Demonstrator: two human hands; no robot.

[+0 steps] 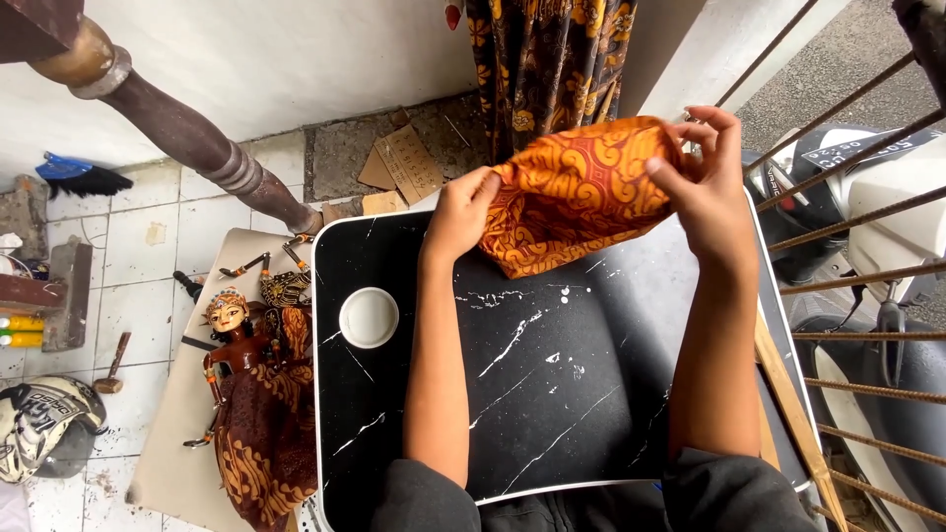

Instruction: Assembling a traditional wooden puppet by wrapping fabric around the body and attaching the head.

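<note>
**Orange Batik Cloth Held Over a Black Marble-Patterned Table**

A black table (552,394) with white veining and a pale rim served as the landmark. On its left part sat a small white round lid (369,317). Just off its left edge, on a beige board (177,414), lay a wooden puppet (258,394) with a painted face and brown batik skirt. Farther left, a helmet (39,424) and a small hammer (114,365) rested on the tiled floor. Beyond the table's far edge hung a dark floral cloth (547,69); metal bars (867,276) ran along its right side.

Above the table's far edge, the orange cloth (576,192) with red swirling patterns hung bunched and folded. The left hand (461,212) pinched its left edge, fingers closed on the fabric. The right hand (705,182) gripped its right end, fingers curled around it.
</note>
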